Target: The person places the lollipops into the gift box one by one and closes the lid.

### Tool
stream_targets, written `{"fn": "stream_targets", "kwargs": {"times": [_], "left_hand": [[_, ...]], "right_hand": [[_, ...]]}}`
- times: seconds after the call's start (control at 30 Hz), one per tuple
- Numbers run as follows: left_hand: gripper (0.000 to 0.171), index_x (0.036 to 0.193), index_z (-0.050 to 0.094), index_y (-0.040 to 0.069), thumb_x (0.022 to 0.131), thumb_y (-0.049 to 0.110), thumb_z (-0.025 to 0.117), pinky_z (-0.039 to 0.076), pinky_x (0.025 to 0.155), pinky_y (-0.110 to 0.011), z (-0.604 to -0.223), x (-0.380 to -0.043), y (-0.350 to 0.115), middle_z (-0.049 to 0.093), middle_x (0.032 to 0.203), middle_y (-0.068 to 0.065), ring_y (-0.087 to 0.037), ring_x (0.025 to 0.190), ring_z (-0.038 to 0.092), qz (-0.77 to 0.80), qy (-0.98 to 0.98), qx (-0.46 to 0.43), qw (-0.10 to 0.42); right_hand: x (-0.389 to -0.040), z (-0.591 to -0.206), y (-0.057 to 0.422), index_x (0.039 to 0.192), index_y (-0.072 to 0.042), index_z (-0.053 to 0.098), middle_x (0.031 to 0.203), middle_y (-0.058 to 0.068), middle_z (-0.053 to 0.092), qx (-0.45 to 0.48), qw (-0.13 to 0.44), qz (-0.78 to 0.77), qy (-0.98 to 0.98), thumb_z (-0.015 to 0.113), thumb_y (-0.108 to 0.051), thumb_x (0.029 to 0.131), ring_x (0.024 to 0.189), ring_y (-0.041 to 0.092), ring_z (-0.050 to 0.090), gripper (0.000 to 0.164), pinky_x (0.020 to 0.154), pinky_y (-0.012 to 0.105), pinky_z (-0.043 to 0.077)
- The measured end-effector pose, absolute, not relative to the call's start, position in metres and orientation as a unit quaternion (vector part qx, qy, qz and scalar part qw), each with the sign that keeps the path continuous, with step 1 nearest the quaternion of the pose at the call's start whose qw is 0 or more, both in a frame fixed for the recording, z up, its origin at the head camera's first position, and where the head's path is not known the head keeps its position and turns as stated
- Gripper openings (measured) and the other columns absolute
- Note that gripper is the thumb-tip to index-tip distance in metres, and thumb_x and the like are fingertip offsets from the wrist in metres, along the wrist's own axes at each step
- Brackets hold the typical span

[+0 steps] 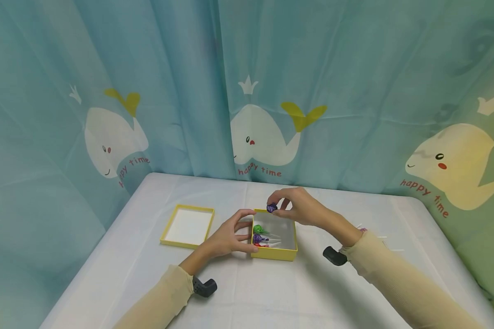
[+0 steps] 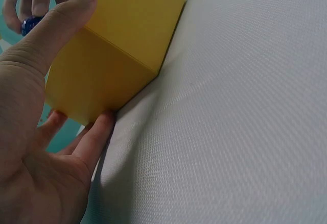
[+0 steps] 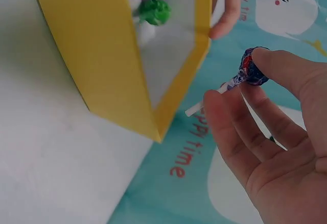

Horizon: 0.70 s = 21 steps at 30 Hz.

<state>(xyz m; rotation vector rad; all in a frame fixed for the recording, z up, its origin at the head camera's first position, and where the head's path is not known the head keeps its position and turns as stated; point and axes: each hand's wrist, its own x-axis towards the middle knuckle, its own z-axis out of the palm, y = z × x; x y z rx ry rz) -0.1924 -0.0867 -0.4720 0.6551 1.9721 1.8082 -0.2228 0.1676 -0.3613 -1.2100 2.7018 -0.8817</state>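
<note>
My right hand (image 1: 302, 208) pinches a dark purple-wrapped lollipop (image 3: 252, 66) between thumb and fingers. In the head view it is over the far rim of a yellow box (image 1: 274, 254); the right wrist view shows its white stick pointing toward the box. Inside lie a green lollipop (image 1: 258, 229), a purple lollipop (image 1: 258, 238) and a red lollipop (image 1: 260, 245), sticks to the right. My left hand (image 1: 226, 235) grips the box's left side, thumb near the front corner and fingers reaching to the back, as the left wrist view (image 2: 56, 40) also shows.
A yellow-edged lid (image 1: 188, 226) lies on the white-covered table (image 1: 238, 292), left of the box. More white sticks (image 1: 396, 250) and a pinkish wrapper (image 1: 363, 230) show partly behind my right forearm. A whale-print curtain (image 1: 189, 91) hangs behind the table.
</note>
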Motion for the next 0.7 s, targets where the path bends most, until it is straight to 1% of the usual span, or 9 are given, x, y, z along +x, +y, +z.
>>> {"fn": "stream_targets", "kwargs": {"times": [0.13, 0.3, 0.43, 0.57, 0.7], "left_hand": [[0.092, 0.147, 0.033, 0.018, 0.073, 0.011, 0.087, 0.049, 0.101, -0.035, -0.472, -0.193, -0.087, 0.027, 0.156, -0.007, -0.030, 0.138, 0.038, 0.643, 0.703, 0.234, 0.194], [0.095, 0.148, 0.031, 0.015, 0.072, 0.012, 0.088, 0.050, 0.100, -0.033, -0.472, -0.193, -0.087, 0.028, 0.155, -0.004, -0.027, 0.138, 0.039, 0.642, 0.704, 0.235, 0.193], [0.095, 0.148, 0.031, 0.016, 0.071, 0.012, 0.088, 0.050, 0.099, -0.033, -0.472, -0.193, -0.087, 0.029, 0.155, -0.003, -0.025, 0.138, 0.039, 0.642, 0.704, 0.234, 0.194], [0.095, 0.147, 0.032, 0.019, 0.071, 0.010, 0.088, 0.050, 0.099, -0.033, -0.473, -0.194, -0.087, 0.029, 0.155, -0.001, -0.024, 0.137, 0.040, 0.641, 0.706, 0.233, 0.192], [0.094, 0.146, 0.034, 0.022, 0.071, 0.010, 0.088, 0.050, 0.099, -0.032, -0.473, -0.194, -0.087, 0.030, 0.153, 0.004, -0.024, 0.137, 0.040, 0.640, 0.708, 0.232, 0.189]], "right_hand": [[-0.222, -0.372, 0.161, 0.107, -0.011, 0.070, 0.100, -0.003, 0.069, -0.392, 0.036, -0.293, 0.872, 0.074, -0.006, 0.086, 0.085, 0.015, 0.065, 0.022, 0.071, 0.024, 0.058], [-0.221, -0.385, 0.155, 0.109, -0.008, 0.070, 0.102, -0.002, 0.069, -0.398, 0.044, -0.293, 0.869, 0.074, -0.004, 0.086, 0.085, 0.013, 0.065, 0.024, 0.073, 0.028, 0.059], [-0.219, -0.394, 0.151, 0.109, -0.006, 0.070, 0.103, 0.000, 0.070, -0.401, 0.043, -0.284, 0.870, 0.074, -0.004, 0.086, 0.086, 0.013, 0.065, 0.024, 0.075, 0.031, 0.060], [-0.217, -0.402, 0.148, 0.107, -0.005, 0.070, 0.100, 0.002, 0.070, -0.395, 0.033, -0.274, 0.876, 0.075, -0.002, 0.084, 0.084, 0.015, 0.065, 0.024, 0.073, 0.034, 0.060], [-0.215, -0.408, 0.145, 0.105, -0.005, 0.069, 0.097, 0.003, 0.070, -0.386, 0.032, -0.262, 0.884, 0.076, -0.001, 0.083, 0.083, 0.014, 0.065, 0.023, 0.070, 0.030, 0.060]]}}
